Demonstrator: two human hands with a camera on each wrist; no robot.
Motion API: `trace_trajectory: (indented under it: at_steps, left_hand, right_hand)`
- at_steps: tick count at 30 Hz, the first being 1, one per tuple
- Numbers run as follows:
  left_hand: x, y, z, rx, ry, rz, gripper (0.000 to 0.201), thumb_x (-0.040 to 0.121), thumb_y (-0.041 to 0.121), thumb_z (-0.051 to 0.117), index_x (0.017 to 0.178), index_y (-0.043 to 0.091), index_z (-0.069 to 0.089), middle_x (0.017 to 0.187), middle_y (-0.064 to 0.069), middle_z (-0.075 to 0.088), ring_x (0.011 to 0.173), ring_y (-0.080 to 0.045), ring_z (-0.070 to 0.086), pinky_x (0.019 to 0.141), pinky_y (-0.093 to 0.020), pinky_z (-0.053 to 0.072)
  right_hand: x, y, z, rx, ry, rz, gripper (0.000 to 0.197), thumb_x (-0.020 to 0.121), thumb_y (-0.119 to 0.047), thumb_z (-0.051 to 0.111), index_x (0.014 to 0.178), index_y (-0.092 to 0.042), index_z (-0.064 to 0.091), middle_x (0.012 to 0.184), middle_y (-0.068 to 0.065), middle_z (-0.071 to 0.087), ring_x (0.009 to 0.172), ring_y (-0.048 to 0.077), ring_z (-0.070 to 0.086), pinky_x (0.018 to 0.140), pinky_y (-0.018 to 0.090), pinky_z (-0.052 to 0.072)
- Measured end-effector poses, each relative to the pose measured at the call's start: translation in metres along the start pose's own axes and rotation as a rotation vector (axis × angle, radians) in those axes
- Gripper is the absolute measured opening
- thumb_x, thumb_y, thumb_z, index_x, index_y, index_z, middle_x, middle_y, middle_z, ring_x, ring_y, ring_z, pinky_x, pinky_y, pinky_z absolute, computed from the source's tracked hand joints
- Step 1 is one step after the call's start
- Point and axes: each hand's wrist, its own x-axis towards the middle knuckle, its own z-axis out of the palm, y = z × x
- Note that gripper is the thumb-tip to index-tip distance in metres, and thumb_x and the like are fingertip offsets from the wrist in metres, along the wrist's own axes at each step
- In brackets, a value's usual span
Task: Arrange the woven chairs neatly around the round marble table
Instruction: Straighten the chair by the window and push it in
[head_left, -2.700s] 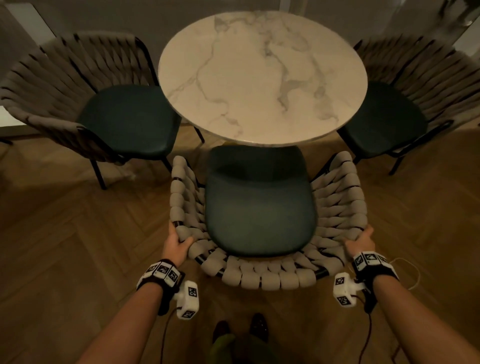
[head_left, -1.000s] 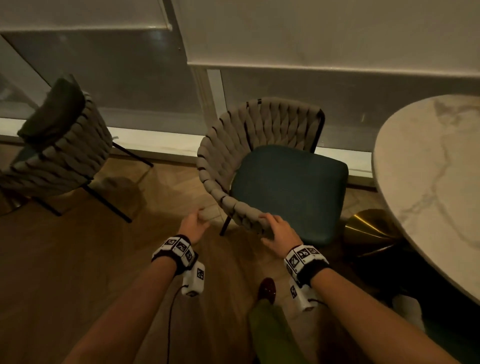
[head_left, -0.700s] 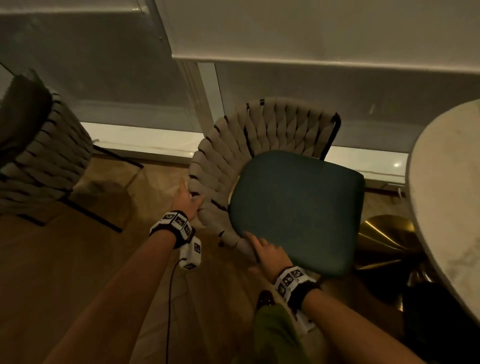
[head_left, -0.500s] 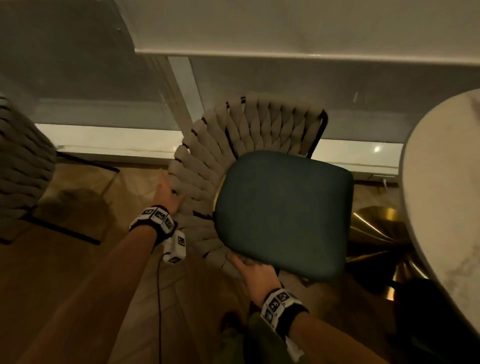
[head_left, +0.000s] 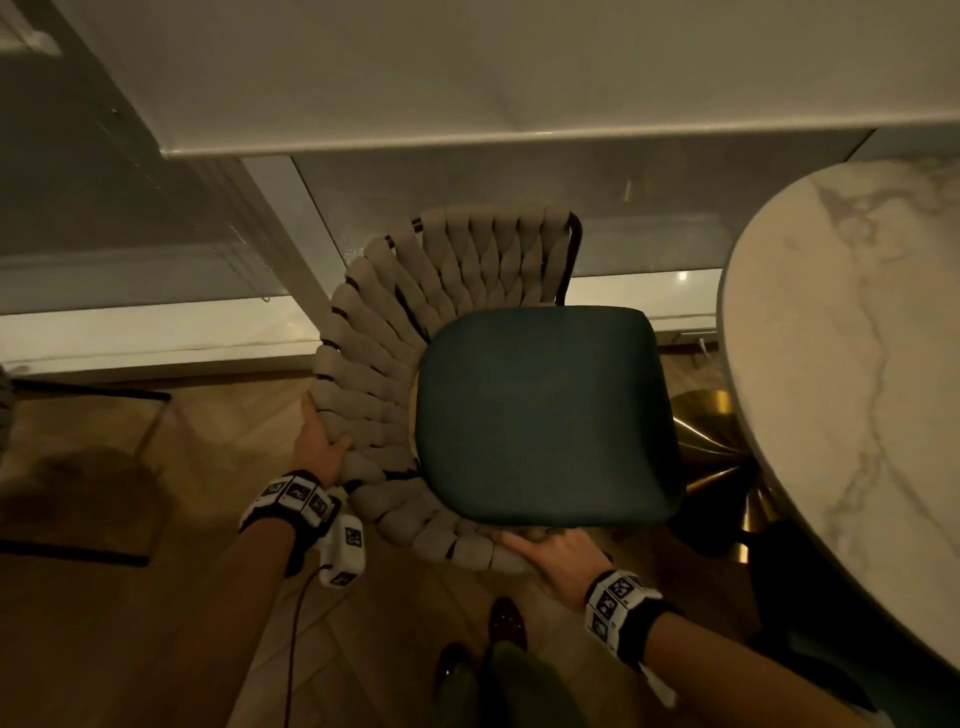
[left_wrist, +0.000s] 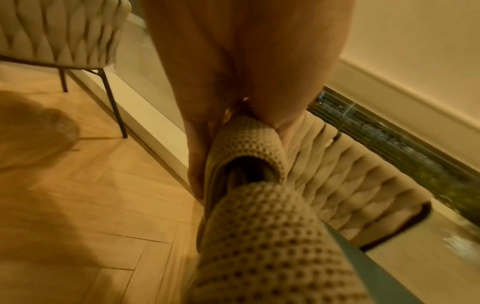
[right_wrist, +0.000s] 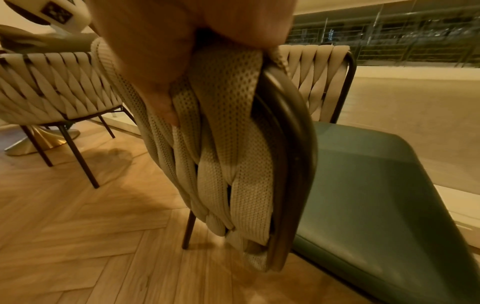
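Note:
A woven chair (head_left: 395, 374) with a beige braided back and a dark green seat cushion (head_left: 540, 415) stands left of the round marble table (head_left: 841, 389). My left hand (head_left: 319, 447) grips the braided rim on the chair's left side. In the left wrist view the left hand (left_wrist: 233, 102) pinches a woven strap (left_wrist: 246, 148) between thumb and fingers. My right hand (head_left: 556, 558) holds the near end of the rim by the seat's front corner. Seen from the right wrist, the right hand (right_wrist: 168, 61) curls round the woven arm end (right_wrist: 228, 144) and its dark frame.
A second woven chair (right_wrist: 52, 86) stands to the left; only its black legs (head_left: 78, 395) show in the head view. The table's gold base (head_left: 711, 441) sits close to the seat. A window sill and wall (head_left: 467, 78) run behind the chair. My shoes (head_left: 506, 621) are below it.
Both hands went from reaching toward the chair to gripping its woven rim. The view has come closer, above the seat, and the table edge now sits nearer the chair.

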Motion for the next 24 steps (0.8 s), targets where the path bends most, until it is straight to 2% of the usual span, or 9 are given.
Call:
trace_trajectory:
  at_steps: [4,9,12,14,16,19,20,22,24]
  left_hand:
    - [-0.022,-0.011,0.01,-0.027,0.0,0.019,0.082,0.09,0.008,0.053,0.149,0.017,-0.003,0.144,-0.022,0.04,0.126,-0.04,0.046,0.107,-0.05,0.038]
    - [-0.042,-0.018,0.017,-0.074,0.015,0.043,0.085,0.087,0.002,0.056,0.149,0.014,-0.001,0.148,-0.02,0.034,0.132,-0.036,0.04,0.11,-0.047,0.035]
    - [-0.044,-0.018,0.013,-0.081,-0.02,0.008,0.09,0.088,0.007,0.058,0.149,0.017,-0.007,0.153,-0.017,0.029,0.135,-0.035,0.037,0.11,-0.045,0.032]
    - [-0.048,-0.018,0.013,-0.072,-0.046,-0.021,0.096,0.087,0.013,0.062,0.148,0.015,-0.012,0.153,-0.016,0.028,0.135,-0.036,0.037,0.111,-0.046,0.033]
    - [-0.058,-0.016,0.013,-0.108,-0.086,-0.089,0.106,0.084,0.02,0.067,0.147,0.017,-0.018,0.153,-0.016,0.029,0.134,-0.036,0.039,0.11,-0.048,0.037]
    - [-0.083,-0.012,0.017,-0.125,-0.132,-0.124,0.119,0.077,0.02,0.072,0.144,0.022,-0.026,0.151,-0.018,0.032,0.13,-0.038,0.042,0.105,-0.051,0.042]
    - [-0.093,-0.01,0.02,-0.136,-0.141,-0.099,0.122,0.075,0.016,0.074,0.144,0.022,-0.026,0.151,-0.018,0.032,0.132,-0.036,0.041,0.107,-0.05,0.04]
    - [-0.113,-0.011,0.025,-0.153,-0.169,-0.064,0.121,0.073,0.008,0.076,0.146,0.022,-0.02,0.151,-0.017,0.033,0.132,-0.034,0.042,0.108,-0.046,0.04]
    - [-0.137,-0.013,0.031,-0.133,-0.192,-0.08,0.123,0.069,0.01,0.078,0.146,0.027,-0.016,0.148,-0.018,0.037,0.125,-0.036,0.048,0.102,-0.048,0.046]
  right_hand:
    - [-0.017,0.001,0.006,0.052,-0.179,0.064,0.076,0.06,-0.039,0.075,0.129,-0.039,0.045,0.097,-0.009,0.074,0.06,0.012,0.07,0.043,0.023,0.051]
    - [-0.031,-0.005,0.02,0.013,-0.154,0.083,0.077,0.047,-0.043,0.078,0.12,-0.044,0.052,0.086,-0.018,0.072,0.052,0.007,0.065,0.038,0.02,0.045]
    - [-0.035,-0.01,0.017,0.058,-0.16,0.126,0.064,0.063,-0.044,0.066,0.123,-0.041,0.046,0.089,-0.013,0.072,0.057,0.012,0.068,0.04,0.025,0.05]
    - [-0.038,-0.01,0.018,-0.003,-0.065,0.1,0.052,0.08,-0.039,0.042,0.132,-0.037,0.035,0.105,-0.001,0.07,0.074,0.025,0.07,0.055,0.035,0.055]
    - [-0.04,-0.014,0.02,-0.077,-0.003,0.14,0.051,0.083,-0.033,0.048,0.131,-0.029,0.034,0.107,0.006,0.069,0.077,0.029,0.07,0.06,0.038,0.055]
    - [-0.047,-0.024,0.027,0.032,0.016,0.275,0.077,0.037,-0.031,0.087,0.106,-0.026,0.053,0.076,-0.003,0.071,0.054,0.015,0.068,0.045,0.028,0.054]
    - [-0.052,-0.029,0.029,0.035,0.075,0.296,0.077,0.033,-0.028,0.088,0.103,-0.026,0.058,0.077,-0.003,0.071,0.059,0.015,0.069,0.051,0.028,0.056]
    - [-0.069,-0.04,0.026,0.085,0.154,0.322,0.066,0.058,-0.017,0.08,0.121,-0.019,0.057,0.105,0.007,0.068,0.094,0.026,0.069,0.084,0.039,0.055]
    - [-0.09,-0.05,0.029,0.084,0.237,0.376,0.065,0.084,-0.007,0.056,0.144,-0.016,0.033,0.141,0.015,0.045,0.131,0.033,0.043,0.112,0.045,0.031]
